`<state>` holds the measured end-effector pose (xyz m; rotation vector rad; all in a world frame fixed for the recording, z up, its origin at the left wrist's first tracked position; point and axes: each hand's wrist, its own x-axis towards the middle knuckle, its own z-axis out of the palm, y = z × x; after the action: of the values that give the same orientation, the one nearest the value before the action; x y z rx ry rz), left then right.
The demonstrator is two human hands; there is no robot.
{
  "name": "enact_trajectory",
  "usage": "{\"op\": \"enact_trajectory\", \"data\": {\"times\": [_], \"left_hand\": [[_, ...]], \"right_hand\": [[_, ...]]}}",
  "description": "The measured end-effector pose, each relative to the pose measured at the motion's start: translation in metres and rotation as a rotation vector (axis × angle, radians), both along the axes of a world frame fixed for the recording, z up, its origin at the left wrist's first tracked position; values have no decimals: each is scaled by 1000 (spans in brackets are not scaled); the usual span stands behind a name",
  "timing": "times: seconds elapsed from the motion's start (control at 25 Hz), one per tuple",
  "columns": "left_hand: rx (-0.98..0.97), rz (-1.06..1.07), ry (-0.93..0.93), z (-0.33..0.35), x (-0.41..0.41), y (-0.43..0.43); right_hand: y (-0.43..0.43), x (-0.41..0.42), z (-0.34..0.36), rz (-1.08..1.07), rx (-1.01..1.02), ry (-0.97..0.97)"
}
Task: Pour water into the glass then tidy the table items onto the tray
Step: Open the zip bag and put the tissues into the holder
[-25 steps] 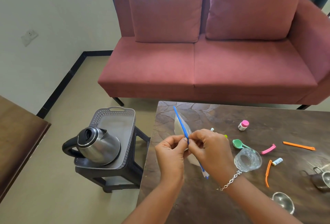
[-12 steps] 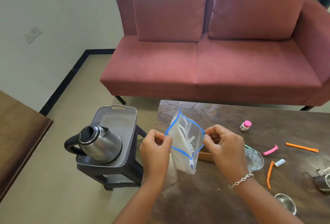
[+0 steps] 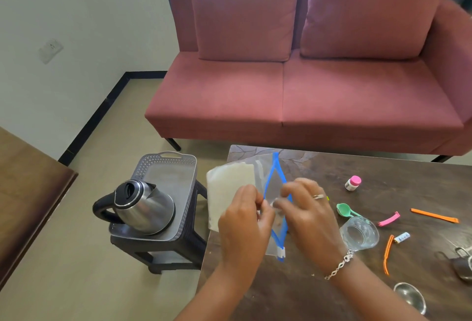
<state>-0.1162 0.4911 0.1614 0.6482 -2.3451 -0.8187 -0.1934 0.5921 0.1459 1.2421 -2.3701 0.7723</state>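
Two hands hold the zip bag [image 3: 229, 187] over the worktop [image 3: 293, 295]. Half a second ago it hung straight down. Now it lies on its side with its blue mouth pulled open. The left hand [image 3: 242, 221] has a tight grip on one blue edge, and the right hand [image 3: 309, 213] pinches the other. The bag looks ready to take small things. What is inside is too blurry to tell. The glass [image 3: 358, 235] stands by the right wrist. The tray [image 3: 168, 164] holds only the kettle [image 3: 143, 205].
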Motion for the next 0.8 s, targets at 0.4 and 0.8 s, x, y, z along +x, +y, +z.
{"op": "enact_trajectory", "data": {"times": [0.4,0.8], "left_hand": [[-235,-169,24,-7,9,26],[28,-32,197,-3,7,-6]], "right_hand": [[-10,-7,1,-250,177,-606],[10,-14,28,-3,-208,-1348]]}}
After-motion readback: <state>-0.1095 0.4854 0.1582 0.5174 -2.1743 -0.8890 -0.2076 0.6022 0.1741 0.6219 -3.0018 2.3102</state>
